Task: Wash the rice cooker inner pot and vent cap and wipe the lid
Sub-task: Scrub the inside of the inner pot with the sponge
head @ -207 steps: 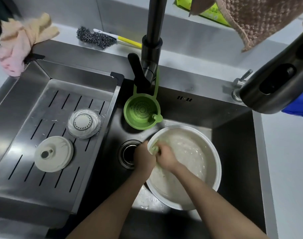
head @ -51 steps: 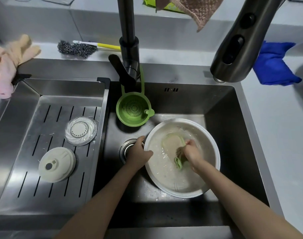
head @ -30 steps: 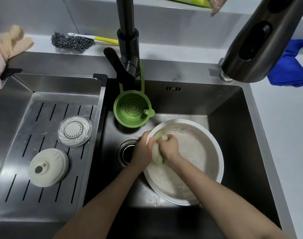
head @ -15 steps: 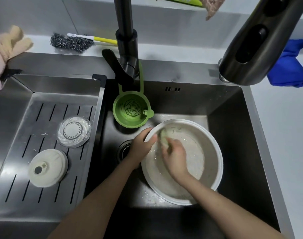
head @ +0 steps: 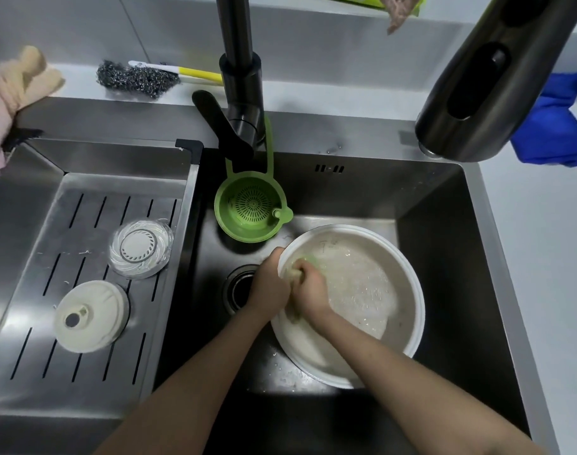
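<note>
The white inner pot [head: 372,287] lies tilted in the dark sink basin [head: 444,231], soapy inside. My left hand [head: 269,284] grips its left rim. My right hand [head: 311,287] is inside the pot, closed on a green sponge [head: 308,260] pressed against the left inner wall; only a bit of the sponge shows. On the slotted drain tray [head: 83,339] to the left rest two vent cap parts: a clear round piece [head: 140,247] and a cream round piece [head: 90,315].
A green strainer cup [head: 252,210] hangs from the black faucet [head: 239,77] behind the pot. The drain hole [head: 239,287] sits left of the pot. A steel scourer brush [head: 136,77], beige and pink cloths [head: 14,87] and a blue cloth [head: 556,126] lie on the counter.
My right hand has slid with the sponge from the upper left wall back toward the left rim, beside my left hand. The pot has barely shifted.
</note>
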`<move>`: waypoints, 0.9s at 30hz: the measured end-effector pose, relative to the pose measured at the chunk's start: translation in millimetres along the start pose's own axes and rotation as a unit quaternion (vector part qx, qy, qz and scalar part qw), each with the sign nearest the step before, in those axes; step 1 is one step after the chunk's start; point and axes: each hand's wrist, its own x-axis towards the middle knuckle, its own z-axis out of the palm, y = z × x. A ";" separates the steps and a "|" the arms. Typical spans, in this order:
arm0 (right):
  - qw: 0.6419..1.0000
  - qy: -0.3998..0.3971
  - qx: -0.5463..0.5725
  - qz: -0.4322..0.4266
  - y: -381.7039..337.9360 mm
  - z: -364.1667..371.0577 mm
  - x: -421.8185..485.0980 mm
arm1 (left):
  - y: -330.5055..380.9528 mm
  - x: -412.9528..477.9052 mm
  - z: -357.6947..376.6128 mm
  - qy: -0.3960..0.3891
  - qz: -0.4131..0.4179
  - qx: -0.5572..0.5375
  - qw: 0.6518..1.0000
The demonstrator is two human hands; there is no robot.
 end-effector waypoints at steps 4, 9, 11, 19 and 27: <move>0.995 0.066 0.024 0.073 -3.4 -5.6 26.6 | 2.4 -1.8 -1.6 -0.010 -0.003 0.004 1.000; 0.993 -0.008 -0.100 -0.059 1.4 -2.4 2.5 | 0.1 -5.8 -1.1 -0.005 -0.006 0.002 1.000; 0.994 -0.011 -0.103 -0.047 4.3 -8.1 8.6 | -4.3 -5.2 -0.6 -0.016 -0.012 -0.002 1.000; 0.996 0.006 0.038 -0.077 -6.7 -18.0 -23.4 | -15.8 -34.8 -11.0 -0.120 -0.023 -0.072 0.990; 0.942 -0.061 -0.086 -0.318 -24.2 -27.3 -42.9 | -30.2 -43.5 -12.7 -0.143 -0.069 -0.042 0.986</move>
